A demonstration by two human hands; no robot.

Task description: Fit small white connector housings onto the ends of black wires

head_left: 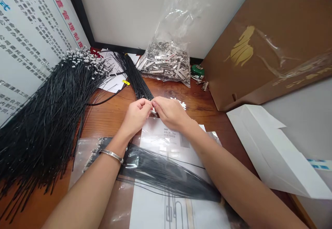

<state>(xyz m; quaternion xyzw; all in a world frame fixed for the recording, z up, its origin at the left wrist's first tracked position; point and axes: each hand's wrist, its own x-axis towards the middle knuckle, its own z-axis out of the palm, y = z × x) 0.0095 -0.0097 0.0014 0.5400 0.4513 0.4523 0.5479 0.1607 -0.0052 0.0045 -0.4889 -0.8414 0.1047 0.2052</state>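
Note:
My left hand (139, 114) and my right hand (169, 111) meet over the table, thumbs and fingers closed in a pinch. Both are at the near end of a bundle of thin black wires (138, 80), tied with a yellow band at its far end. Small silvery and white wire ends (153, 113) show between my fingertips. Whatever each pinch holds is too small and covered to make out. Just behind my right hand lies a scatter of small white connectors (181, 103).
A large heap of black wires (49, 118) with white tips fills the left. Behind stands a clear bag of metal clips (166, 61), beside a green tape measure (197, 70). Bagged wires (160, 170) lie on a printed drawing (147, 210). A brown box (259, 42) and white carton (269, 149) flank the right.

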